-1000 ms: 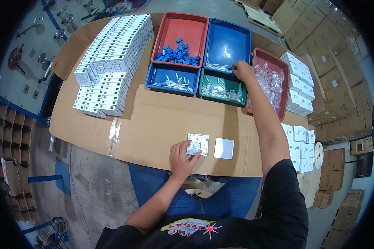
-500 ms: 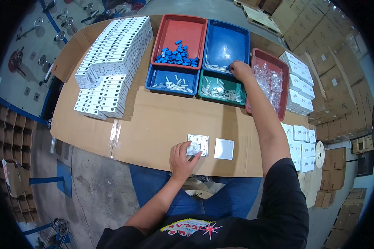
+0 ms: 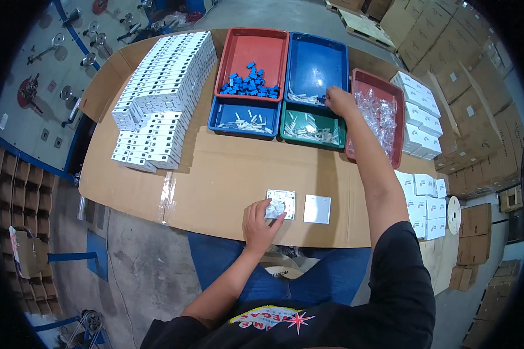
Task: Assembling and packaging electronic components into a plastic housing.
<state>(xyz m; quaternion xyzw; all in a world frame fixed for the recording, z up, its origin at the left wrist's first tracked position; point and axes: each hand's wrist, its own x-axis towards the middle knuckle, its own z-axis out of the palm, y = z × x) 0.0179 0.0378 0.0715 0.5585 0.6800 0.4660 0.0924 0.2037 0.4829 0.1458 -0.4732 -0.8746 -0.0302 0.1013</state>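
head view, left hand (image 3: 262, 228) on squarish case (image 3: 281, 205), edge facing person (image 3: 337, 311)

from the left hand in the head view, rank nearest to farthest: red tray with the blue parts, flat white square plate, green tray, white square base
From the left hand:
1. white square base: partly under the hand
2. flat white square plate: just right of the base
3. green tray: farther up the view
4. red tray with the blue parts: up and left of the green tray

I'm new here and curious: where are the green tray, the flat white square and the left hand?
Green tray (image 3: 300, 140), head view: front rim.
Flat white square (image 3: 317, 209), head view: its middle.
Left hand (image 3: 261, 227), head view: its back.
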